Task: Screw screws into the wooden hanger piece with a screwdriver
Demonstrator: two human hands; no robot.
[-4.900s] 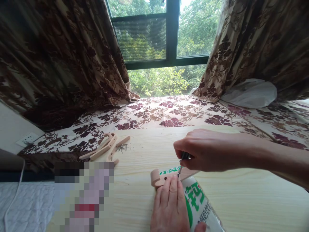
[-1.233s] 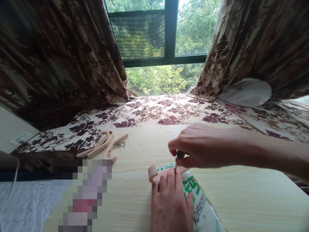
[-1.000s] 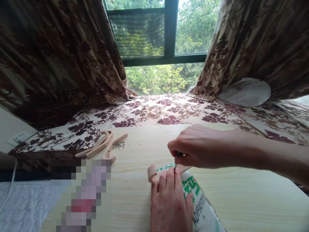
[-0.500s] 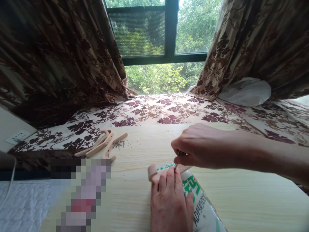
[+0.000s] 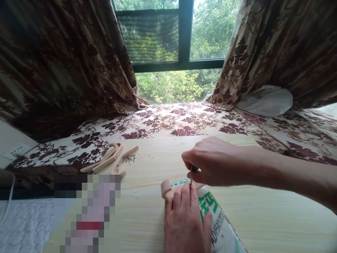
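Observation:
My left hand [image 5: 185, 218] presses down on a light wooden hook piece [image 5: 165, 189], whose curved end shows past the fingers. Under it lies a white package with green print [image 5: 219, 225]. Above, my right hand [image 5: 204, 160] is closed round the dark handle of a screwdriver [image 5: 194, 168], whose thin shaft points down beside my left fingertips. The screw, if there is one at the tip, is hidden.
More curved wooden pieces [image 5: 113, 158] lie at the left of the wooden table [image 5: 147, 211], beside a small pile of screws [image 5: 129, 159]. Behind are a floral cloth [image 5: 181, 121], curtains, a window and a white plastic bag [image 5: 265, 101].
My right hand has shifted slightly left and turned a little with the screwdriver, showing more of its handle. My left hand stays in place on the wooden piece.

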